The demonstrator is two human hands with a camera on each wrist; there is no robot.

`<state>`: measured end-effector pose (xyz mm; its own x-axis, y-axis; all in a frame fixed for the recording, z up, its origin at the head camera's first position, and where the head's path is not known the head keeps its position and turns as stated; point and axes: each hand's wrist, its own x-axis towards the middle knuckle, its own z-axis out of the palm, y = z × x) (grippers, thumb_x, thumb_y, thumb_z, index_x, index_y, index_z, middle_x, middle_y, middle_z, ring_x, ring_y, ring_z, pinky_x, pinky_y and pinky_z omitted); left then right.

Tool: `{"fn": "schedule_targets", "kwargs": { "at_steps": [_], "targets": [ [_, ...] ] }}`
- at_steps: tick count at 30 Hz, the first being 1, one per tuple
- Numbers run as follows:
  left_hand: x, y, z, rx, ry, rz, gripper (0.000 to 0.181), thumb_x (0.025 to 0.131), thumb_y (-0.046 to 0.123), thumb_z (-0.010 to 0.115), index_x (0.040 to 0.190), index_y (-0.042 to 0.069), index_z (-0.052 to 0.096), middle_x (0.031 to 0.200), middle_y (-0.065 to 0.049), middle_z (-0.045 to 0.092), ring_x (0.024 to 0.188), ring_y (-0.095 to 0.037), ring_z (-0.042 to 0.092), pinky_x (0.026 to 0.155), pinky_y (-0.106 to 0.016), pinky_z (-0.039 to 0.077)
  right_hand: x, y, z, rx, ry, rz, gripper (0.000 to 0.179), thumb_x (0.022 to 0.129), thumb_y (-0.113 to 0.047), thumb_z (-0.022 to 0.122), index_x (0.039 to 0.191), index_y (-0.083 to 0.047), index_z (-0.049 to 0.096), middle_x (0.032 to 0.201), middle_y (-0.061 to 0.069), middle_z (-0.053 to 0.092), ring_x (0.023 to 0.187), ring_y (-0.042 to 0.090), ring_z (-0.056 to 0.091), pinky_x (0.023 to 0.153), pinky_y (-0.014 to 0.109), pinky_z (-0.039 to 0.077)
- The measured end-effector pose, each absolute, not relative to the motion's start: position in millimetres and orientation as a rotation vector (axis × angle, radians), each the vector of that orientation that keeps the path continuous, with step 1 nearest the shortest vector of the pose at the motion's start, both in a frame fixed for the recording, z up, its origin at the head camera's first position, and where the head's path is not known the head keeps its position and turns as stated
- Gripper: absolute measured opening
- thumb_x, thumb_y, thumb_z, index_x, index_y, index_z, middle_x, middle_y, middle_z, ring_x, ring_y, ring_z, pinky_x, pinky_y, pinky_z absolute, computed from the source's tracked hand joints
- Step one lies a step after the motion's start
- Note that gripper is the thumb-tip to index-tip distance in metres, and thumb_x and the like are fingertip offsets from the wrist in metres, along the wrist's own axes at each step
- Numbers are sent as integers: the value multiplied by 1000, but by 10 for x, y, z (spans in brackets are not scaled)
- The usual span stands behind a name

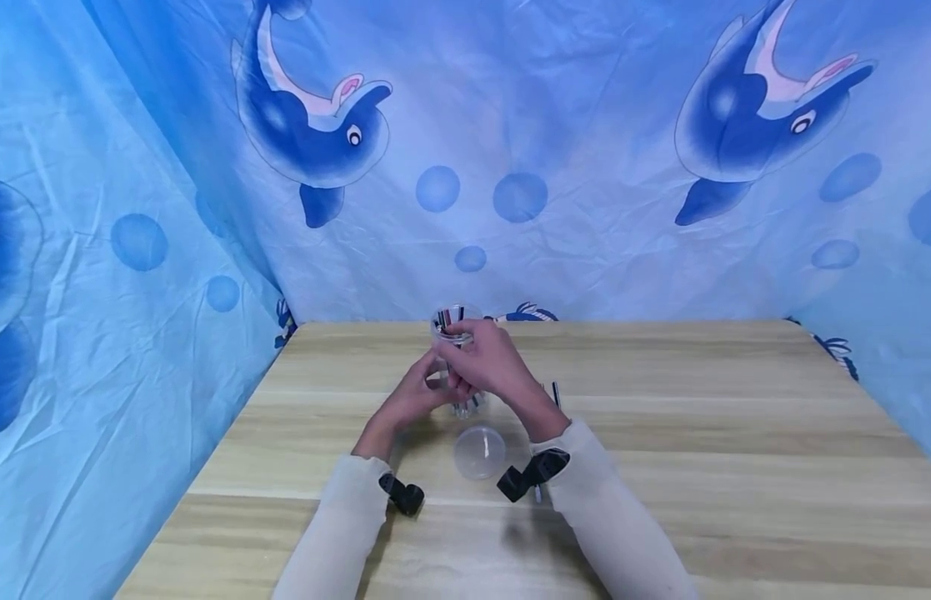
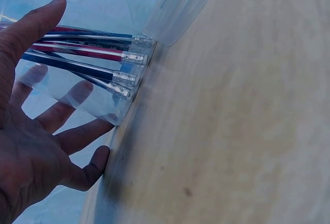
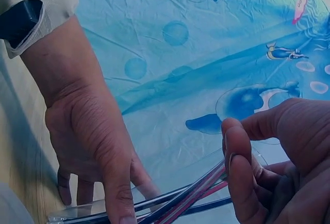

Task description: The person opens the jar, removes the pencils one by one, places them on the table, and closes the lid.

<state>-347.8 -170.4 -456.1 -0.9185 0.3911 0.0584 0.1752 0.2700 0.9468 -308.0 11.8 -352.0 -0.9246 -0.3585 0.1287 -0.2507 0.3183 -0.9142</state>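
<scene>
A clear plastic jar (image 2: 111,105) stands upright near the table's back edge, holding several striped pencils (image 2: 98,51) in dark blue, red and white. Their metal-ferrule ends point down at the jar's base. My left hand (image 1: 417,392) holds the jar low on its side, thumb on one face and spread fingers behind the clear wall. At the mouth, my right hand (image 1: 483,358) has its fingers curled and pinches the upper part of the pencils; its fingertips (image 3: 237,141) partly hide them.
A round translucent lid (image 1: 480,452) lies on the wooden table (image 1: 698,467) nearer to me than the jar. One dark striped pencil (image 1: 557,394) lies right of the jar, partly behind my right forearm. A blue dolphin-print curtain (image 1: 585,267) hangs behind the table.
</scene>
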Motion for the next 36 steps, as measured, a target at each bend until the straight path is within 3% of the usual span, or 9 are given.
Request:
{"fn": "schedule_targets", "kwargs": {
  "at_steps": [9, 14, 20, 29, 36],
  "targets": [
    [-3519, -1691, -4551, 618, 2327, 1742, 91, 87, 1, 74, 160, 25, 23, 143, -16, 47, 130, -38, 48, 104, -51, 44, -3103, 100, -3530, -544, 2448, -1737, 42, 97, -23, 62, 132, 0, 59, 57, 8, 66, 46, 19, 63, 56, 50, 58],
    [-3506, -1689, -4558, 644, 2316, 1749, 91, 87, -1, 73, 160, 20, 23, 140, -18, 49, 127, -38, 50, 103, -50, 45, -3100, 96, -3545, -546, 2456, -1736, 39, 99, -23, 61, 131, -1, 60, 57, 8, 66, 46, 19, 63, 54, 46, 58],
    [-3486, -1700, -4568, 632, 2321, 1753, 90, 87, 1, 74, 158, 28, 26, 141, -17, 49, 127, -37, 51, 102, -49, 46, -3093, 90, -3550, -551, 2491, -1710, 37, 100, -21, 61, 130, -1, 60, 57, 7, 65, 47, 22, 64, 50, 40, 57],
    [-3477, -1701, -4555, 530, 2286, 1769, 88, 87, 13, 79, 154, 41, 31, 138, -11, 52, 121, -38, 57, 101, -50, 46, -3072, 90, -3519, -500, 2514, -1740, 35, 99, -20, 61, 129, -3, 61, 59, 6, 66, 63, 43, 67, 48, 30, 52],
    [-3488, -1692, -4540, 559, 2311, 1767, 85, 85, 16, 81, 151, 44, 35, 141, -7, 49, 126, -38, 51, 100, -51, 46, -3078, 87, -3500, -464, 2485, -1849, 28, 95, -14, 62, 121, -3, 66, 59, 8, 65, 50, 24, 62, 49, 30, 52]
  ]
}}
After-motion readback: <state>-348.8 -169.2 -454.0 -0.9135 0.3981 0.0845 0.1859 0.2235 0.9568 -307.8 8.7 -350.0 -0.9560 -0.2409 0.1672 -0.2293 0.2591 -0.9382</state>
